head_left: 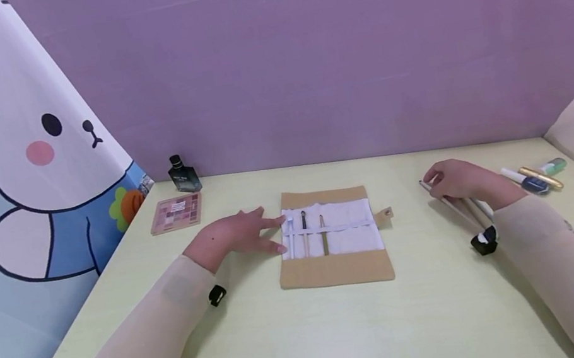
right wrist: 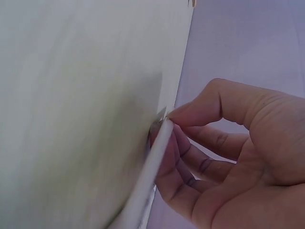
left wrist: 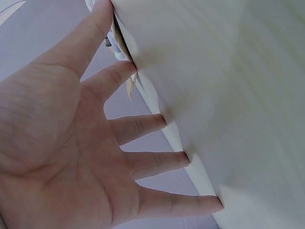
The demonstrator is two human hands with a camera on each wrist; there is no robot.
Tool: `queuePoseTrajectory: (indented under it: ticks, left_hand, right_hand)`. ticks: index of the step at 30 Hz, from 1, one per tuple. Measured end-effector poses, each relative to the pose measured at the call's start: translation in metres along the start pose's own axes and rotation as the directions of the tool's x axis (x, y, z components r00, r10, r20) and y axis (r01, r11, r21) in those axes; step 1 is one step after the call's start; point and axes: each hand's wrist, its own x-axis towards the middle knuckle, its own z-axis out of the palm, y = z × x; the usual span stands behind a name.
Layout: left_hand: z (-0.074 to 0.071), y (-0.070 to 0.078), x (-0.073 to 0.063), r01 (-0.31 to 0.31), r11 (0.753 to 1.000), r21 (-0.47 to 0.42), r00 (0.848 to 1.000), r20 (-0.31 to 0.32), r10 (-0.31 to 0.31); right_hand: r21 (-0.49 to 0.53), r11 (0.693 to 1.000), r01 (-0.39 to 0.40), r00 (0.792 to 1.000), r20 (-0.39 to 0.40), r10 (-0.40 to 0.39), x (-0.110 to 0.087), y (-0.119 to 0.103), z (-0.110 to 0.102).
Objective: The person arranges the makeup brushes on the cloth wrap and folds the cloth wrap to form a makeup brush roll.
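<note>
A tan roll-up brush case [head_left: 336, 272] lies unrolled on the table, its white lining holding several slim makeup brushes [head_left: 324, 236] under a strap. My left hand [head_left: 242, 235] rests at the case's left edge with fingers spread, thumb and index finger on that edge. In the left wrist view, the other fingertips [left wrist: 164, 120] press on the tabletop. Off to the right, my right hand [head_left: 457, 181] pinches one end of a slim pale makeup brush [right wrist: 147, 176] between thumb and fingers, low over the table. A second slim stick [head_left: 481, 210] lies partly hidden behind the wrist.
At the back left stand a dark bottle [head_left: 184, 176] and, before it, a flat pink palette [head_left: 176, 214]. Beyond my right wrist lie a dark blue and white tube [head_left: 531, 183], a gold tube [head_left: 542, 177] and a green-capped one [head_left: 553, 166]. A purple cloth backs the table.
</note>
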Motion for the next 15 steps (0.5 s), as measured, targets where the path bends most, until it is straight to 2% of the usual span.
queuePoseTrajectory:
  ticks: [15]
  left_hand:
    - [-0.0010,0.0031,-0.0033,0.009,1.000,0.007,1.000,-0.005,-0.009]
  right_hand:
    - [0.033,0.999,0.014,1.000,0.016,-0.015,0.0011,-0.0040,-0.0015]
